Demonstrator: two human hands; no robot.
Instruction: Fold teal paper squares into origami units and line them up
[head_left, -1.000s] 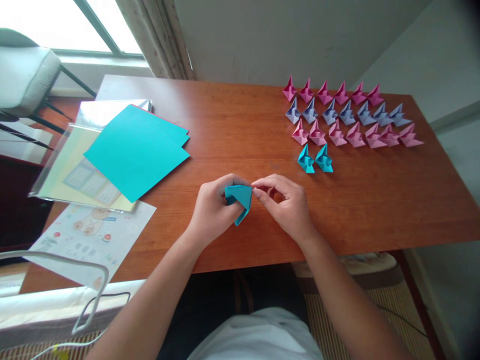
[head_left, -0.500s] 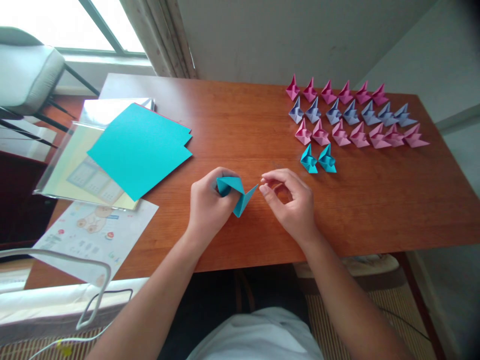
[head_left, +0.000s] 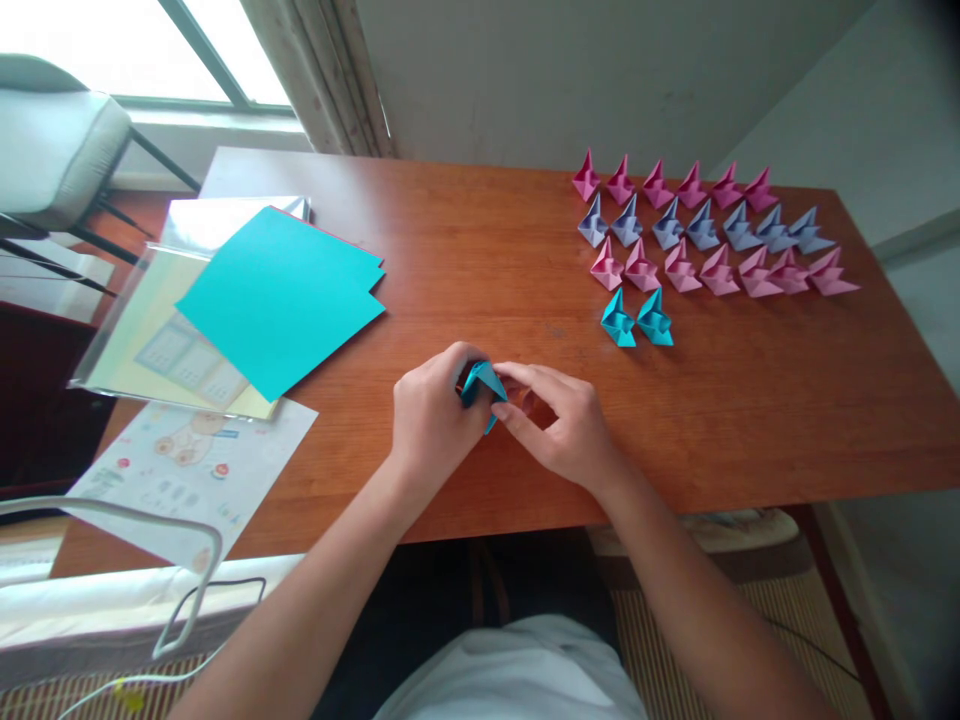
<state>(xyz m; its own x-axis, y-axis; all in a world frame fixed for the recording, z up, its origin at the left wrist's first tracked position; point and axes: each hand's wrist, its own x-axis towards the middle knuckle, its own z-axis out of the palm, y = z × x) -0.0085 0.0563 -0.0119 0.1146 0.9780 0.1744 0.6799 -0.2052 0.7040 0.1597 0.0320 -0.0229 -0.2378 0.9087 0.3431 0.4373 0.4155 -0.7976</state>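
Note:
Above the front part of the wooden table [head_left: 465, 250], my left hand [head_left: 435, 405] is wrapped round a folded piece of turquoise origami paper [head_left: 484, 380]. From the other side, the thumb and fingertips of my right hand [head_left: 559, 415] pinch its right edge. Much of the folded paper is hidden by my fingers. Two finished turquoise origami pieces [head_left: 618, 319] sit a little beyond my right hand. Behind them stand rows of similar pointed pieces: light pink [head_left: 681, 268], lilac [head_left: 703, 226] and dark pink [head_left: 691, 185], several in each row.
Flat turquoise sheets [head_left: 285, 295] lie at the left on a clear plastic sleeve [head_left: 127, 340] with yellow paper. A printed sheet with a bear [head_left: 255, 480] is nearer me. A white bent tube [head_left: 172, 522] stands at the lower left; a chair [head_left: 60, 150] is beyond the table.
My right hand has moved left and closed its fingertips on the folded paper. My left hand has shifted slightly right, and the paper has turned, with its pointed flap now mostly covered.

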